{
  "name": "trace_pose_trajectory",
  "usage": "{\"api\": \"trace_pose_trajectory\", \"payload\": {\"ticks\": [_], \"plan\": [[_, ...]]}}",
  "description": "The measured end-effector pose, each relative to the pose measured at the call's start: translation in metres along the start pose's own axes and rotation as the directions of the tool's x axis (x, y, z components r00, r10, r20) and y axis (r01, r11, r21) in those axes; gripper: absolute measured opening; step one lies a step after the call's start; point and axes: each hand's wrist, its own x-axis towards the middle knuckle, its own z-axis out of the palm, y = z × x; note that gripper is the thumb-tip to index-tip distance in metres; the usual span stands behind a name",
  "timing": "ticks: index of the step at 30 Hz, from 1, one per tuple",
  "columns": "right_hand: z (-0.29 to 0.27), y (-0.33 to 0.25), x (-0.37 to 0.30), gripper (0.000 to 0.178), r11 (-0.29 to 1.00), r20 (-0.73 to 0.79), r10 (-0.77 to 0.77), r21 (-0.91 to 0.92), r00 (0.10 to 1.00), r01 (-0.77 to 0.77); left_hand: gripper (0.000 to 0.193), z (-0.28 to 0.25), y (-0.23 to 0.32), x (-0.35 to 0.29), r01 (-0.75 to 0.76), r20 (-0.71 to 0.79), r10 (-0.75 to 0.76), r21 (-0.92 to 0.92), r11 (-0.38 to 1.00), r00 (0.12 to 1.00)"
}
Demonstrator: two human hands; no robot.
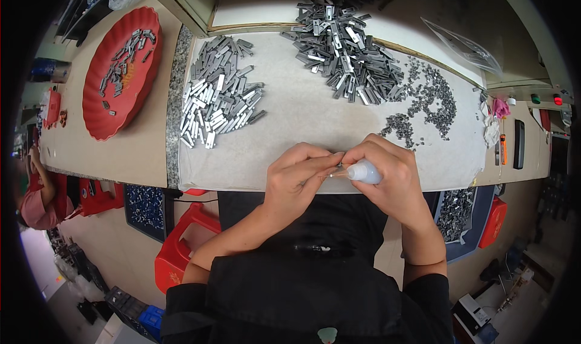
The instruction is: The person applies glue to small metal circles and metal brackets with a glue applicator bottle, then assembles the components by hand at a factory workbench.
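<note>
Head view: right hand [393, 173] is pinching a translucent white plastic squeeze bottle [367, 172], left hand [293, 177] is hiding its grip, can't tell; presumably dispensing, next needing steady aim.

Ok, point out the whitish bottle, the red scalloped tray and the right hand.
Whitish bottle [367, 172], head view: its body.
Red scalloped tray [128, 112], head view: bare inside.
Right hand [396, 173], head view: back of the hand.

Left forearm [236, 238] slanting up toward one-to-two o'clock; left hand [296, 177] extending its fingers toward two-to-three o'clock. Right forearm [423, 244] angling toward eleven o'clock, elbow bending; right hand [393, 171] curling its fingers in a grip. Fingertips of both meeting closely between.
</note>
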Motion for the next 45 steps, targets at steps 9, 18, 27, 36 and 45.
{"api": "trace_pose_trajectory", "payload": {"ticks": [9,18,27,36,45], "plan": [[0.018,0.006,-0.006,0.012,0.951,-0.13,0.171,0.282,0.977,-0.129,0.018,0.0,0.003,0.001,0.069,-0.082,-0.079,-0.113,0.991,0.993],[0.023,0.002,-0.01,0.006,0.885,-0.164,0.275,0.429,0.947,-0.182,0.014,0.0,0.003,0.001,-0.052,-0.127,0.047,-0.031,0.998,0.991],[0.024,0.004,-0.008,0.009,0.95,-0.137,0.242,0.236,0.96,-0.206,0.014,0.001,0.002,0.005,-0.143,-0.112,0.162,0.158,0.977,0.98],[0.027,0.0,-0.015,0.007,0.757,-0.186,0.453,0.596,0.872,-0.266,0.016,-0.007,0.007,0.003,0.243,-0.042,-0.269,-0.313,0.918,0.962],[0.034,0.004,-0.014,0.007,0.688,-0.106,0.464,0.669,0.88,-0.283,0.012,-0.016,0.013,0.012,0.377,0.061,-0.434,-0.612,0.695,0.899]]}}
